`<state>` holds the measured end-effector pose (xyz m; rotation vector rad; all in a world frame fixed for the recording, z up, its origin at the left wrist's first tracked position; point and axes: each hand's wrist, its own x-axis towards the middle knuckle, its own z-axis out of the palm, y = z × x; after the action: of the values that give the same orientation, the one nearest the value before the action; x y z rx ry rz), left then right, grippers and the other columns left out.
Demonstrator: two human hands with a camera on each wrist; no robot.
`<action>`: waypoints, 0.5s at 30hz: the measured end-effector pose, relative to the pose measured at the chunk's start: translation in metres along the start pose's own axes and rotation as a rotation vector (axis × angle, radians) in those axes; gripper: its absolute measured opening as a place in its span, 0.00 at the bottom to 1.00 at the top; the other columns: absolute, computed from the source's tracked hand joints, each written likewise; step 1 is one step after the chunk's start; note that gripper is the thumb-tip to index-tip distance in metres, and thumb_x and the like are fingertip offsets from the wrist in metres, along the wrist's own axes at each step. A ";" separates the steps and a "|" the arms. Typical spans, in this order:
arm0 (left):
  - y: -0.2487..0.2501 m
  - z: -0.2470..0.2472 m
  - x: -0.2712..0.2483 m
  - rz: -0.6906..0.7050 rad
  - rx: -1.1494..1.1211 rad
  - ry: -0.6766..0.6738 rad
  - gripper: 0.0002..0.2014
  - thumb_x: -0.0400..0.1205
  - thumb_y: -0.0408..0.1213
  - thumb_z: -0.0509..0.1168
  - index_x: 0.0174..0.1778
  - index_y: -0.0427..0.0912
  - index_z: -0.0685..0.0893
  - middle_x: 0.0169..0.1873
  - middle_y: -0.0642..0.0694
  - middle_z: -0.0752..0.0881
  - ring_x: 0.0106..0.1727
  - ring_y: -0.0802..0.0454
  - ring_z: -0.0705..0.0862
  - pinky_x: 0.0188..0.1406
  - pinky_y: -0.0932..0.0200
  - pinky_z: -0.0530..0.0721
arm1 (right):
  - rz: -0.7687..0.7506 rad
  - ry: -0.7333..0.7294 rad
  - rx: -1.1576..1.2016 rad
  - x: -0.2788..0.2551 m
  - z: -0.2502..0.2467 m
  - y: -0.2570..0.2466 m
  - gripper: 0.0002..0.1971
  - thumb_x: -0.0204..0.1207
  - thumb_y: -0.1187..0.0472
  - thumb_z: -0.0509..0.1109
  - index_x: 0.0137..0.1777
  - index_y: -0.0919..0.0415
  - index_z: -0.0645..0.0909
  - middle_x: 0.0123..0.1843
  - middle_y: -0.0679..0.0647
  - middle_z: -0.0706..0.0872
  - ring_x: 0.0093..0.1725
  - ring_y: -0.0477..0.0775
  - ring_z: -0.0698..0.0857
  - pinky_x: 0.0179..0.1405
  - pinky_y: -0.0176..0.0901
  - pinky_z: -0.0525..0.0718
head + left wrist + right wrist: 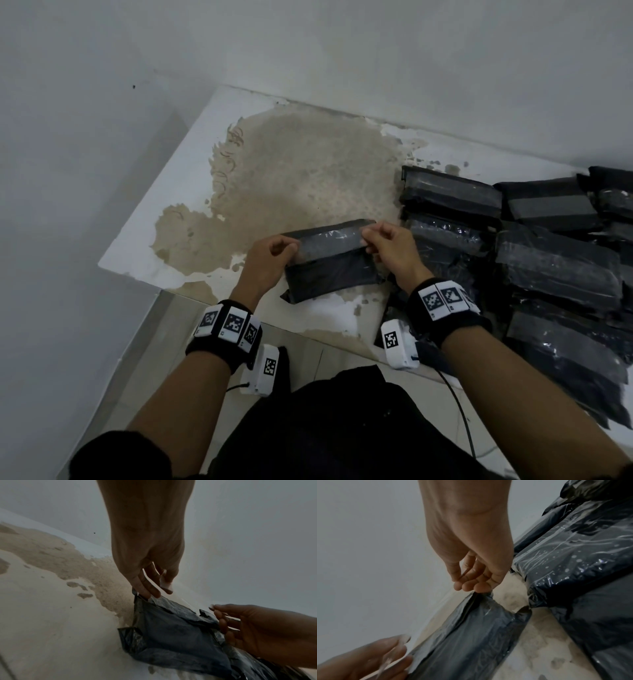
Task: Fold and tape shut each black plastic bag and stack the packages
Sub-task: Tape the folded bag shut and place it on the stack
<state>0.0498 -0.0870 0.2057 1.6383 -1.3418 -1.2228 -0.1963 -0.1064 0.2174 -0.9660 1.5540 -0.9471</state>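
A folded black plastic bag [332,274] lies on the worn white table [191,192] in front of me. A strip of clear tape [330,240] stretches over its raised far flap. My left hand [274,250] pinches the left end of the tape and flap; my right hand [387,245] pinches the right end. In the left wrist view the left fingers [147,588] grip the bag's corner [171,631]. In the right wrist view the right fingertips [471,586] pinch the bag's top edge [471,635].
Several taped black packages [513,240] are stacked in rows on the right side of the table [582,547]. White walls close the back and left. The table's left part is bare with brown worn patches [291,178]. A cable [459,411] hangs below the right wrist.
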 end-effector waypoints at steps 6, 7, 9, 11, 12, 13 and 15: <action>-0.012 -0.002 0.002 -0.018 0.063 0.019 0.05 0.86 0.34 0.68 0.52 0.40 0.90 0.42 0.46 0.91 0.47 0.50 0.90 0.51 0.57 0.88 | -0.114 0.037 -0.205 0.006 0.004 0.011 0.08 0.83 0.64 0.71 0.44 0.56 0.88 0.33 0.50 0.88 0.31 0.44 0.83 0.29 0.31 0.79; -0.013 -0.002 0.001 -0.007 0.088 0.018 0.06 0.86 0.35 0.68 0.53 0.40 0.90 0.42 0.47 0.91 0.48 0.49 0.90 0.51 0.56 0.88 | -0.121 0.040 -0.212 0.006 0.004 0.011 0.08 0.84 0.64 0.71 0.43 0.55 0.88 0.33 0.49 0.88 0.31 0.45 0.83 0.28 0.31 0.79; -0.015 -0.003 0.000 0.029 0.143 0.027 0.06 0.86 0.35 0.68 0.53 0.39 0.90 0.41 0.48 0.90 0.47 0.51 0.90 0.50 0.58 0.87 | -0.149 0.041 -0.234 0.006 0.005 0.011 0.10 0.84 0.63 0.71 0.42 0.51 0.88 0.33 0.48 0.88 0.30 0.44 0.83 0.30 0.33 0.80; -0.017 -0.004 -0.002 0.057 0.185 0.042 0.06 0.86 0.35 0.68 0.52 0.40 0.90 0.41 0.49 0.90 0.46 0.55 0.89 0.48 0.61 0.87 | -0.192 0.046 -0.277 0.008 0.007 0.012 0.09 0.84 0.62 0.71 0.43 0.49 0.88 0.33 0.47 0.88 0.31 0.44 0.83 0.35 0.37 0.83; -0.019 -0.004 -0.004 0.062 0.197 0.048 0.06 0.86 0.35 0.68 0.52 0.40 0.89 0.42 0.50 0.90 0.46 0.57 0.88 0.47 0.63 0.86 | -0.208 0.054 -0.302 0.009 0.008 0.012 0.08 0.83 0.61 0.72 0.44 0.49 0.88 0.34 0.48 0.88 0.31 0.46 0.84 0.39 0.41 0.85; -0.021 -0.004 -0.006 0.063 0.210 0.054 0.06 0.86 0.36 0.68 0.52 0.41 0.89 0.42 0.51 0.89 0.45 0.59 0.87 0.46 0.65 0.85 | -0.216 0.064 -0.326 0.010 0.008 0.012 0.07 0.83 0.60 0.72 0.45 0.50 0.89 0.34 0.49 0.88 0.32 0.48 0.86 0.42 0.45 0.87; -0.026 -0.005 -0.009 0.053 0.226 0.074 0.05 0.86 0.36 0.67 0.50 0.42 0.89 0.40 0.53 0.88 0.43 0.64 0.85 0.41 0.69 0.81 | -0.215 0.064 -0.361 0.012 0.010 0.012 0.06 0.83 0.57 0.72 0.48 0.52 0.90 0.35 0.50 0.89 0.34 0.51 0.88 0.45 0.50 0.89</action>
<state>0.0625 -0.0728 0.1859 1.7723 -1.5112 -0.9994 -0.1893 -0.1142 0.2004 -1.3900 1.7362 -0.8659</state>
